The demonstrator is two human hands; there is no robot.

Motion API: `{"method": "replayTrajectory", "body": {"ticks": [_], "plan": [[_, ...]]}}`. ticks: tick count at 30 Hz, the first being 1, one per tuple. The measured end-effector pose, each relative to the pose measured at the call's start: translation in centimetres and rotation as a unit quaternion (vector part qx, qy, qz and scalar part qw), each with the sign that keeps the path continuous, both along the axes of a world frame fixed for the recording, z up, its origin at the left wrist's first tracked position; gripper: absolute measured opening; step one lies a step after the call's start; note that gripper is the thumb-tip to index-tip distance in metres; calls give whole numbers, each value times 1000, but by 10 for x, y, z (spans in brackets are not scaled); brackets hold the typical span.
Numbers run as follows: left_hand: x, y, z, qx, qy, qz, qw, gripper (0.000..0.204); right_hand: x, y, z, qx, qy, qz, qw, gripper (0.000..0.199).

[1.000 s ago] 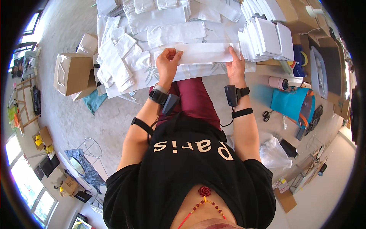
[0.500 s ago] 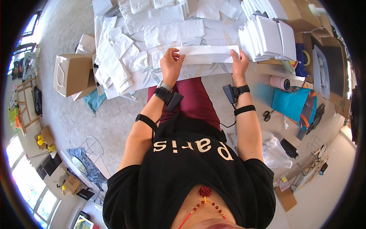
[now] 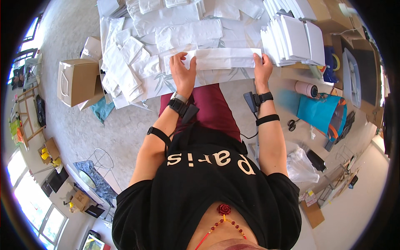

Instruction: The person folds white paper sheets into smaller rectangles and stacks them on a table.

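Observation:
A long, narrow white folded sheet (image 3: 225,59) lies crosswise at the table's near edge; I cannot tell whether it is paper or thin plastic. My right hand (image 3: 262,70) pinches its right end between thumb and fingers. At the other end, my left hand (image 3: 182,75) rests on the sheet's left part, thumb apart from the bent fingers and white material showing in the gap. The thumb touches the sheet near a fold line. Part of the left end is hidden under this hand.
Loose white folded pieces (image 3: 125,68) overlap on the table's left, with another flat white piece (image 3: 189,34) beyond the sheet. Upright white stacks (image 3: 291,37) stand close to my right hand. A cardboard box (image 3: 77,81) is at left; a blue bag (image 3: 318,114) and scissors (image 3: 293,125) lie at right.
My left hand has shifted slightly left along the sheet, and its thumb and fingers have spread. My right hand stays at the right end, almost unmoved.

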State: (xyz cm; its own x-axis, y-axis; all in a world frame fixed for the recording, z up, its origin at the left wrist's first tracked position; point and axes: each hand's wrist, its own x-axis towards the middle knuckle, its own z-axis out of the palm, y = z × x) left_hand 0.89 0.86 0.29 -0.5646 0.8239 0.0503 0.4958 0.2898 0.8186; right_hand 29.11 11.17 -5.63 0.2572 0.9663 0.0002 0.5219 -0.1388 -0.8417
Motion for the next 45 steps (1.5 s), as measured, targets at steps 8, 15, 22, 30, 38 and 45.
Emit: {"method": "replayTrajectory", "body": {"ticks": [8,15,22,30,38,45], "plan": [[-3,-16,-13,76,143,-140,977,42,0,-2,5,11,29,16,999,32],[7,-18,-12,25,232,-257,938,54,2,-2,6,12,52,18,998,31],[9,-12,-10,9,232,-276,932,58,5,-3,4,1,43,20,999,31],[7,-18,-21,11,257,-275,926,52,6,-4,0,6,26,9,1000,31],[6,-19,-26,8,262,-274,925,49,0,-8,14,47,-39,33,998,28],[-2,-28,-14,24,258,-230,938,50,-5,-26,28,97,-199,71,973,48]]}}
